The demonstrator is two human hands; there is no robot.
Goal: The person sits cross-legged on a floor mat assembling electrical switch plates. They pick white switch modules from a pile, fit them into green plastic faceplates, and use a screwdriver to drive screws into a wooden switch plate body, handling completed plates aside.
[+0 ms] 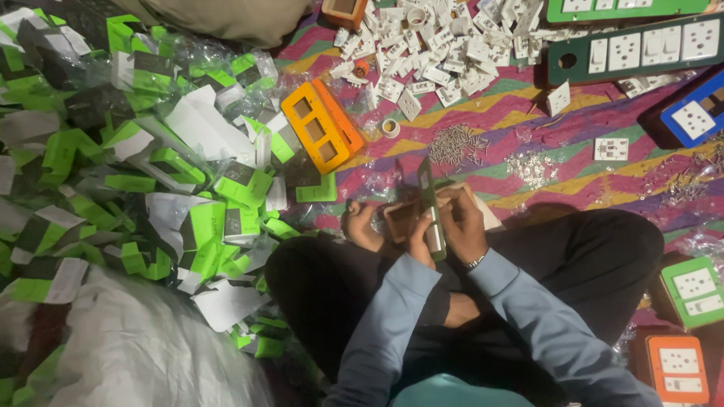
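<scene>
I read this as mid-assembly: left hand (419, 240) and right hand (461, 224), fingers clamped on the green switch plate (431, 207) over my lap, next needing a screw (457, 143).

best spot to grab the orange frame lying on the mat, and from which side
Probably grip the orange frame across its long side rails, coming from above. It lies flat on the mat; its three cut-outs also give a finger hold, and green cartons crowd its left edge.

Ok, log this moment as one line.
left hand: holds green frame | right hand: on frame | nearby: screw pile, orange box
</scene>
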